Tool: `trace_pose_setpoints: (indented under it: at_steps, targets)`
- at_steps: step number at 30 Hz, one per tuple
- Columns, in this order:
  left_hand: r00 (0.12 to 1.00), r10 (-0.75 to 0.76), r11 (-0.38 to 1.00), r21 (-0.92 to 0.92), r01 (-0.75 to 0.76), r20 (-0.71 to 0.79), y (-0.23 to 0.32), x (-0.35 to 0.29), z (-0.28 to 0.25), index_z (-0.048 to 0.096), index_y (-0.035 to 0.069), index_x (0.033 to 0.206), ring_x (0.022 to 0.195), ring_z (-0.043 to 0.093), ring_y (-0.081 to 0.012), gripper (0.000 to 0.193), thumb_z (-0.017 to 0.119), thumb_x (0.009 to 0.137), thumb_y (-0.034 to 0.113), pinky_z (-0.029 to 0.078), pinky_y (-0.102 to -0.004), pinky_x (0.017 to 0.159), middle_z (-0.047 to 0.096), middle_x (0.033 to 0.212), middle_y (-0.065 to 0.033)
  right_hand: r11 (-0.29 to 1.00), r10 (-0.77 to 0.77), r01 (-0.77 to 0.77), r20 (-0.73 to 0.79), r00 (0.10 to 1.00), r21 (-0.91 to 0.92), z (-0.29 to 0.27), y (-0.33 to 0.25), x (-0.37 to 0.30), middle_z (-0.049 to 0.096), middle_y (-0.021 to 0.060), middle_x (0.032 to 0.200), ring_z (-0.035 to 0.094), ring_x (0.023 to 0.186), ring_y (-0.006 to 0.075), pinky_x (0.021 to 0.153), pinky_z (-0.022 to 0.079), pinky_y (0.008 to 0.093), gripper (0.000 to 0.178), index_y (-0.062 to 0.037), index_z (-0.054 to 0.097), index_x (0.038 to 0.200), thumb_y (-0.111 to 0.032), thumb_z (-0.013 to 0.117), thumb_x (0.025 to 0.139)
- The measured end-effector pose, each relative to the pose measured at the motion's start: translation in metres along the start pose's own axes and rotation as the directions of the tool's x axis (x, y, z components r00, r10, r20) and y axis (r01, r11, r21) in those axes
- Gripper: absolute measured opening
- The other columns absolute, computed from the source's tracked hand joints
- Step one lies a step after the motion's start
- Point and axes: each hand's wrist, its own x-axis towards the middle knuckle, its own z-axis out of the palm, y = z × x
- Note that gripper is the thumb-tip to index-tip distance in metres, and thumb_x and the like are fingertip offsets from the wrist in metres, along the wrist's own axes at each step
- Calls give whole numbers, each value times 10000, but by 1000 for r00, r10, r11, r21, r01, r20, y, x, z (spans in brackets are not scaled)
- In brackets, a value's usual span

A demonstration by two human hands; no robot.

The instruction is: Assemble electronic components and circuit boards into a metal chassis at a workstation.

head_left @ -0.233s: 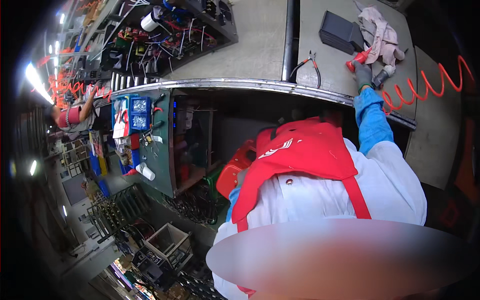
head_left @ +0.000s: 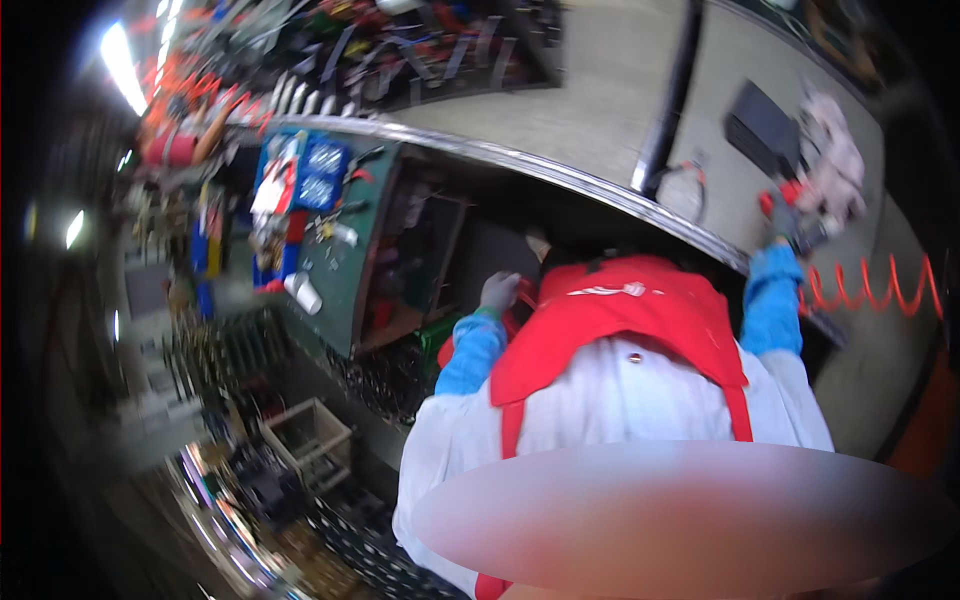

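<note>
My right hand, in a grey glove, is out over the bench at the right. Its fingers are closed round a red tool with a tapered end; blur hides its exact kind. Beside this hand lie a crumpled pink cloth and a dark cylindrical tool. Down by my body, below the bench edge, my gloved left hand is closed at the edge of a red plastic stool, which my apron partly covers.
A stack of dark grey plates and pliers lie on the bench. A red coiled hose hangs at the right. Wired assemblies fill the far left. Blue parts bins stand on a green side table. Another person is far left.
The view has turned, shifting the bench to the right and tilting it. My left hand, mostly hidden before, now shows at the stool. My right hand still grips the red tool.
</note>
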Motion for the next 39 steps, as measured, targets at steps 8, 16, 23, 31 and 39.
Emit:
trace_pose_setpoints:
  at_steps: [8, 16, 23, 31, 39]
  targets:
    - [932, 363, 928, -103, -359, 18, 166, 50, -36, 635, -8, 1142, 709, 591, -99, 322, 629, 924, 229, 485, -246, 623, 630, 841, -28, 945, 59, -80, -75, 995, -318, -9, -51, -55, 651, 200, 1156, 632, 969, 365, 911, 480, 435, 728, 78, 587, 1227, -445, 764, 752]
    - [859, 511, 831, -284, -479, 46, 275, 91, -91, 635, -11, 1150, 742, 583, -89, 340, 621, 927, 245, 484, -230, 651, 630, 866, -26, 967, -229, 231, 31, 973, -104, 8, -81, -123, 635, 245, 1150, 600, 1033, 404, 949, 448, 444, 635, 9, 624, 1187, -530, 620, 850]
    - [898, 393, 915, -177, -362, 196, 224, 109, -104, 647, -25, 1110, 699, 572, -90, 313, 609, 925, 225, 472, -241, 598, 619, 830, -24, 815, 101, -29, 92, 991, -579, 106, -158, -237, 383, 294, 1452, 392, 1326, 498, 1062, 369, 549, 1080, -36, 365, 1456, -780, 613, 715]
    - [934, 311, 940, -199, -276, 175, 201, 103, -118, 646, -2, 1140, 717, 578, -81, 314, 622, 926, 227, 482, -229, 625, 627, 853, -11, 642, 232, -38, 147, 962, -766, 117, -185, -237, 362, 264, 1478, 431, 1321, 448, 1041, 423, 517, 982, -46, 343, 1458, -503, 748, 688]
    - [804, 569, 820, -185, -541, 174, 282, 78, -119, 628, -22, 1196, 751, 578, -86, 347, 608, 936, 206, 484, -232, 682, 647, 896, -32, 440, 195, -774, 793, 578, 455, 102, -129, -211, 581, 106, 798, 584, 754, 241, 719, 529, 370, 378, -43, 528, 1054, -141, 654, 711]
